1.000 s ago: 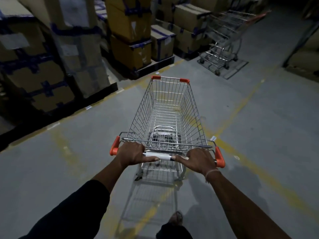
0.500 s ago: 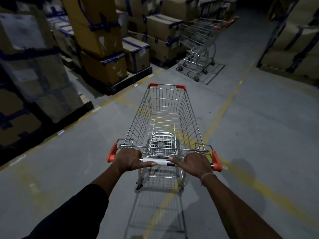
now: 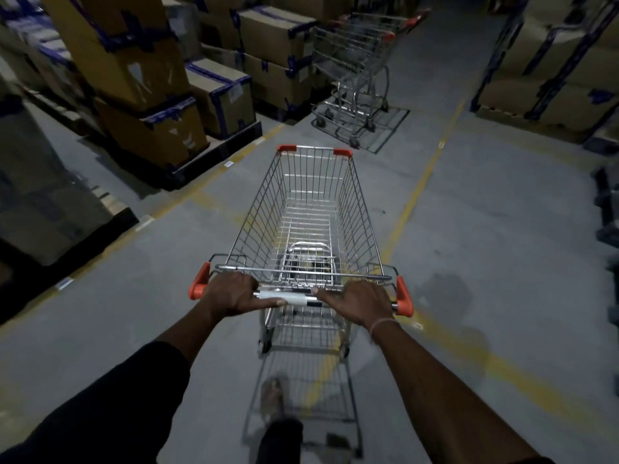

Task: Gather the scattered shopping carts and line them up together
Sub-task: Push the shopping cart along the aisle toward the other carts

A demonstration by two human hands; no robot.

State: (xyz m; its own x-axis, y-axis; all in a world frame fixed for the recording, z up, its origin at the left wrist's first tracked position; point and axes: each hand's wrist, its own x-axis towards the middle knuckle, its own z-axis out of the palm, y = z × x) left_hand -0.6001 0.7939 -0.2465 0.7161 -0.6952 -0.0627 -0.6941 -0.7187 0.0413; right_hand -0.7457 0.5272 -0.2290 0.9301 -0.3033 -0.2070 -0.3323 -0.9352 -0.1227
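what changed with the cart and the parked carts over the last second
The pushed cart has rolled forward down the aisle, and the nested carts ahead now look larger and nearer. The stacked boxes have slid past on the left. Unchanged: left hand and right hand grip the handle; the basket is empty.

1. Ahead of our pushed cart (image 3: pixel 311 212) we see open grey floor (image 3: pixel 485 229) running up the aisle.
2. Nested carts (image 3: pixel 358 72) stand in the way at the far end, just left of the yellow line (image 3: pixel 418 185).
3. Stacked boxes on pallets (image 3: pixel 140 95) wall our left side.
4. More boxes (image 3: pixel 552 68) close the far right.
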